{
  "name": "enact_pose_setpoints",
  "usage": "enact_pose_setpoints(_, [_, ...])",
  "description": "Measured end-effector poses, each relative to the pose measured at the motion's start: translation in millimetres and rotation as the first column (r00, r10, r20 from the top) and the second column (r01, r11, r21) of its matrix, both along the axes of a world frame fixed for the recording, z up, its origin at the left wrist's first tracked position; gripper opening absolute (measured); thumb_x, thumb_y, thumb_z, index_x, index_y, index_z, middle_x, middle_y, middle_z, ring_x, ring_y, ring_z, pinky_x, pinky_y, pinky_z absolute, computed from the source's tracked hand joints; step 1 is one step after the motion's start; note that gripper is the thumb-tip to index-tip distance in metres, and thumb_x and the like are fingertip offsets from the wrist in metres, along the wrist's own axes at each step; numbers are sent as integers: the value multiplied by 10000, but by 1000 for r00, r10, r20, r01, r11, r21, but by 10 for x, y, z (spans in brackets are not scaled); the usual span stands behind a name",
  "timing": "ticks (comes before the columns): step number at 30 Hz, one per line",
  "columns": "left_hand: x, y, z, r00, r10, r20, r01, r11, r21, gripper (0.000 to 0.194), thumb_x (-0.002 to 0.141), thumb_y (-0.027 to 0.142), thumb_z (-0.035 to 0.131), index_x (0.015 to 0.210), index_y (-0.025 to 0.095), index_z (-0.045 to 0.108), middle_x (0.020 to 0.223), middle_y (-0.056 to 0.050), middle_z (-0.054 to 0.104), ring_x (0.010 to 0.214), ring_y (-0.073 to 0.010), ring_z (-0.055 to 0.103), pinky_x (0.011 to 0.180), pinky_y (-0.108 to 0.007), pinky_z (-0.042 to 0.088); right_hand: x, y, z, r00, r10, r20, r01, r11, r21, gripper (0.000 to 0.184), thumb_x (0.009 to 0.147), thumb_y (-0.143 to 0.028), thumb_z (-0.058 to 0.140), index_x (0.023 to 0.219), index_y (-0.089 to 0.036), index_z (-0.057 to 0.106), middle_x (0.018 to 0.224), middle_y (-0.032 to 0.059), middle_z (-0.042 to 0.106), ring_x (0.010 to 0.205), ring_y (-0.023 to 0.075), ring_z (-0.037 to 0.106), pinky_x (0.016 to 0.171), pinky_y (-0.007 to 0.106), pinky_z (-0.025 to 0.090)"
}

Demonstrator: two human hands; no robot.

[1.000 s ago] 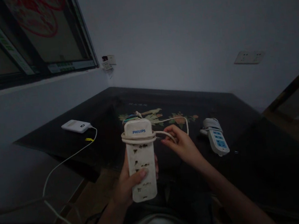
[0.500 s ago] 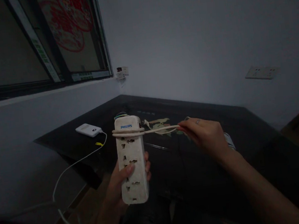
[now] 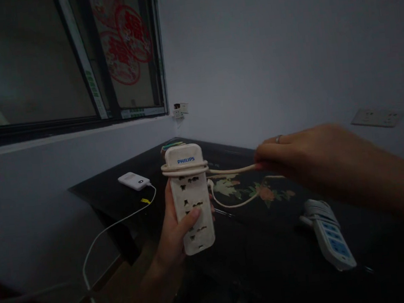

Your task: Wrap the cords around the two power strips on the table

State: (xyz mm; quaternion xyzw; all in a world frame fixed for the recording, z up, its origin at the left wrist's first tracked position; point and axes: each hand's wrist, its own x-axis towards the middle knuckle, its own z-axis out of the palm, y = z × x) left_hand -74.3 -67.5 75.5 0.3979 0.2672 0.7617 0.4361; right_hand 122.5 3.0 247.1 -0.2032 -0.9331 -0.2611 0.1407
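In the head view, my left hand (image 3: 176,230) is closed round a white Philips power strip (image 3: 195,195), held upright with its sockets facing me. The thumb lies across its front and fingertips show at its right edge. Loops of the strip's white cord (image 3: 230,170) wrap its upper part. Off to the right, my right hand (image 3: 291,155) pinches that cord and holds it stretched sideways from the strip. A further stretch of cord sags below, over the flower pattern on the table, and partly disappears behind my right hand.
On the dark table (image 3: 254,246), a second power strip (image 3: 334,239) with blue sockets and coiled cord lies at the right. A white power bank (image 3: 133,181) with a cable (image 3: 116,221) sits at the left. Wall sockets (image 3: 377,118) and a window (image 3: 128,58) are behind.
My right hand has risen and reached farther out with the cord, its forearm now crossing the right side. The view has shifted, bringing the second power strip into sight.
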Motion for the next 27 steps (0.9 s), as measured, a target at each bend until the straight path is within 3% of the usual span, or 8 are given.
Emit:
enact_pose_setpoints(3, [-51,56,104,998,-32,-54,34,999,29,844,746,224,697,1417,274,186,954,-80,645,724,-207,644,594,-317,551,84,15,-36,993,-13,-117,9,999,-42,311,916,-381,445,732,-216,634,577,2,616,427,111,480,453,257,224])
enact_pose_setpoints(6, [-62,85,152,995,-82,-52,82,997,-3,821,751,194,692,1410,270,207,948,-73,655,736,-200,648,616,-311,554,231,30,-197,973,-58,-222,16,983,-184,327,921,-421,426,783,-217,642,585,5,632,458,124,531,443,240,281])
enact_pose_setpoints(10, [-27,93,136,977,-202,65,206,977,-51,714,740,204,692,1347,219,317,953,-84,657,747,-197,643,603,-301,553,498,53,-417,928,-152,-341,7,920,-393,320,893,-466,471,890,-206,657,645,25,672,514,134,596,465,228,394])
enact_pose_setpoints(13, [34,90,98,943,-303,134,317,944,-93,662,733,197,692,1306,197,360,943,-94,661,736,-193,643,586,-295,549,698,53,-451,854,-281,-438,58,887,-458,405,845,-569,491,884,-206,667,693,47,704,530,151,626,463,239,443])
enact_pose_setpoints(17, [154,86,46,916,-369,156,388,914,-114,693,745,182,683,1339,231,330,930,-82,664,737,-191,647,594,-297,548,905,83,-352,793,-323,-517,123,915,-384,503,776,-687,492,814,-222,680,666,43,701,517,161,630,446,256,449])
enact_pose_setpoints(23, [199,55,-9,915,-374,152,392,912,-122,681,757,188,678,1339,232,326,958,-91,663,743,-192,647,596,-298,549,1058,240,-176,829,-195,-524,111,976,-187,540,743,-727,501,725,-219,683,626,30,675,512,139,609,463,255,429])
enact_pose_setpoints(27, [147,16,-37,915,-380,136,397,909,-130,728,746,199,697,1357,251,305,961,-85,662,753,-196,648,610,-309,554,1035,313,-126,834,-139,-534,79,988,-133,526,746,-707,522,723,-212,696,597,29,666,474,122,567,436,248,394])
